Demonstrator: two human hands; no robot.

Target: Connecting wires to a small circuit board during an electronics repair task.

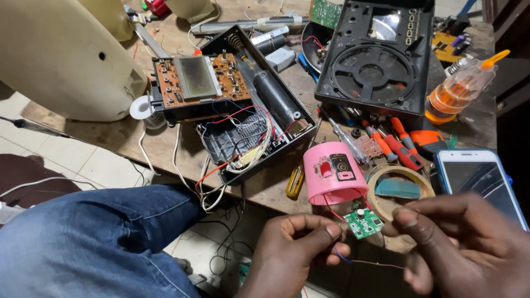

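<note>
Small green circuit board (362, 222), square, studded with tiny parts and a pale round button, hanging at the near edge of the workbench (165, 149) between the two hands and tied by red leads to the pink cylindrical housing (333, 172) just behind it. Left hand (295, 251): fingers curled shut, thumb and forefinger pinching a thin wire (364, 260) that runs blue at the pinch and then bare toward the other hand; the thumb tip sits just beside the board's left corner. Right hand (464, 243): fingers folded inward, thumb tip close to the board's right corner; blurred, so whether it grips the far end of the wire cannot be told. Behind the right hand: a smartphone (479, 179) with a pale case, screen up, and a roll of tape (398, 185). Further back: red-handled screwdrivers (398, 148), a clear-handled screwdriver (346, 140), an opened black radio case (251, 105) with brown circuit board, batteries and loose red, white and black wiring, a second black shell (381, 58) with a round recess, and a plastic bottle (461, 88) of orange liquid. Left foreground: a knee in blue denim (94, 243); a cream plastic casing (61, 55) above it.
</note>
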